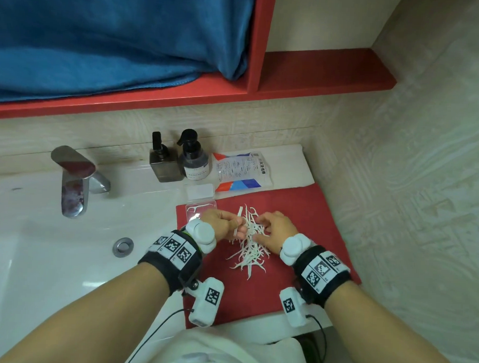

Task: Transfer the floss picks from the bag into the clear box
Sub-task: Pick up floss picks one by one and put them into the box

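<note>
Between the hands, head view: floss picks (248,245) lie heaped loose on the red mat (308,211), emptied from the bag (240,169), which lies flat beyond the hands. Left hand (220,224) pinches a few picks, fingers curled. Right hand (276,230) rests on the heap, fingertips bent, seemingly gathering; exact grasp hidden. Clear box (200,208) sits open just beyond the left hand, one pick inside; lid (200,192) behind it. Judgement: align picks parallel into a small bundle before carrying over; tangled handfuls likely snag and scatter.
</note>
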